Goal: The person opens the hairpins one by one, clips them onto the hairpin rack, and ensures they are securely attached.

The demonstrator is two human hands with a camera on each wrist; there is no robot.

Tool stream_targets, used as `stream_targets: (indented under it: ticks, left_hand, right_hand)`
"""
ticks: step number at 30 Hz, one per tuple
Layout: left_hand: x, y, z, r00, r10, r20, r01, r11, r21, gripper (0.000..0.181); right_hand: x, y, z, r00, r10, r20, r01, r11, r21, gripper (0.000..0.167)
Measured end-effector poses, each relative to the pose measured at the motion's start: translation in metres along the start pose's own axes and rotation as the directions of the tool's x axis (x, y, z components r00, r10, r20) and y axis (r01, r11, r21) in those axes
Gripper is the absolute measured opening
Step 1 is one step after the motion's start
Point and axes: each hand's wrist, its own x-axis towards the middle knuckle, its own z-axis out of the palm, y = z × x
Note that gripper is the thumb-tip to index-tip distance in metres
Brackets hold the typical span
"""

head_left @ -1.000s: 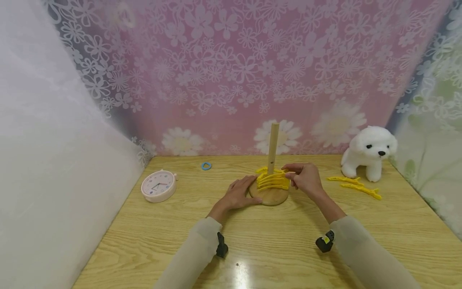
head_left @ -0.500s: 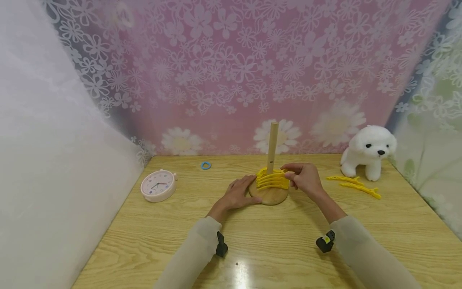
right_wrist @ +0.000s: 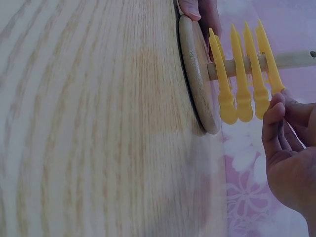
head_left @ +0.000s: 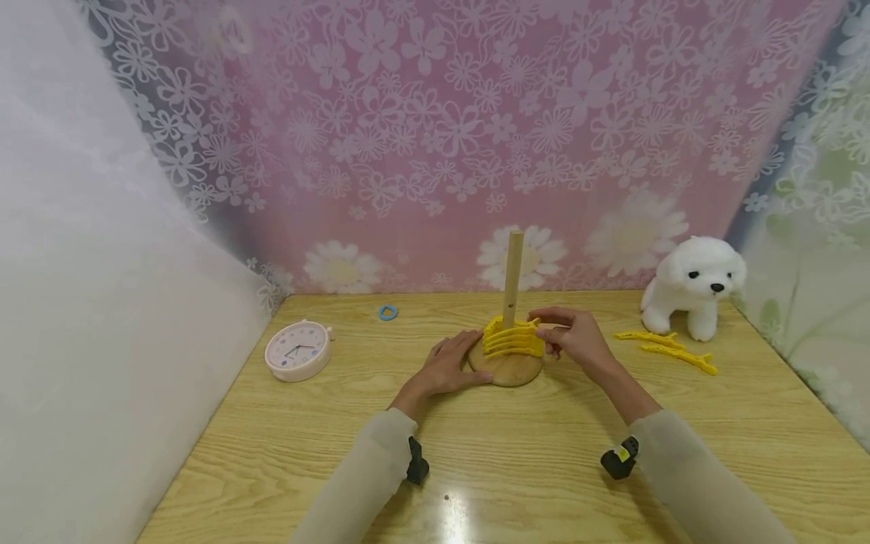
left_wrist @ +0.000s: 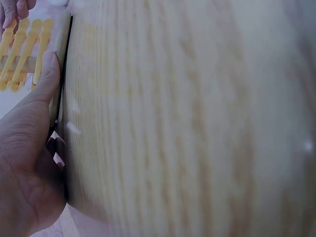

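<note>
A wooden post (head_left: 513,279) rises from a round wooden base (head_left: 513,372), with several yellow plastic pieces (head_left: 513,341) stacked around its lower part. The left hand (head_left: 448,366) rests against the base's left edge, thumb at the front and fingers spread. At the stack's right end, the right hand (head_left: 578,340) pinches the top yellow piece between thumb and finger. In the right wrist view, the right hand (right_wrist: 291,148) holds the end of the outermost yellow piece (right_wrist: 269,59). The left wrist view has the left hand's thumb (left_wrist: 48,74) lying on the base.
Two more yellow pieces (head_left: 680,358) lie on the table at the right, in front of a white plush dog (head_left: 696,287). A pink clock (head_left: 299,350) stands at the left. Near the table's back edge lies a small blue ring (head_left: 388,318).
The top yellow piece has lowered slightly at its back side onto the stack. The right wrist and forearm have shifted a little to the right; the left hand stays in place.
</note>
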Motion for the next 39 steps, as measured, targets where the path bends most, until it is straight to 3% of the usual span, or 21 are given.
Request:
stream_targets:
  ticks: [8, 17, 26, 33, 39]
  left_hand:
    - [-0.004, 0.008, -0.007, 1.000, -0.016, 0.021, 0.016, 1.000, 0.022, 0.089]
    - [0.002, -0.005, -0.001, 1.000, -0.022, 0.016, 0.022, 1.000, -0.009, 0.093]
    - [0.001, -0.001, -0.001, 0.999, -0.042, 0.019, 0.042, 0.999, 0.012, 0.092]
    - [-0.004, 0.006, -0.007, 1.000, -0.020, 0.008, 0.020, 1.000, 0.000, 0.090]
    - [-0.002, 0.003, -0.002, 1.000, -0.021, 0.013, 0.021, 1.000, -0.001, 0.090]
  right_hand:
    - [-0.003, 0.002, -0.004, 1.000, 0.001, 0.002, -0.001, 1.000, 0.014, 0.040]
    - [-0.015, 0.001, -0.022, 0.999, 0.026, 0.019, -0.026, 1.000, 0.000, 0.048]
    - [-0.038, 0.020, -0.061, 0.997, 0.082, 0.013, -0.081, 0.995, -0.061, 0.056]
    - [-0.055, 0.041, -0.098, 0.993, 0.108, -0.049, -0.114, 0.985, -0.133, 0.058]
    - [-0.071, 0.060, -0.125, 0.989, 0.112, -0.098, -0.125, 0.981, -0.148, 0.056]
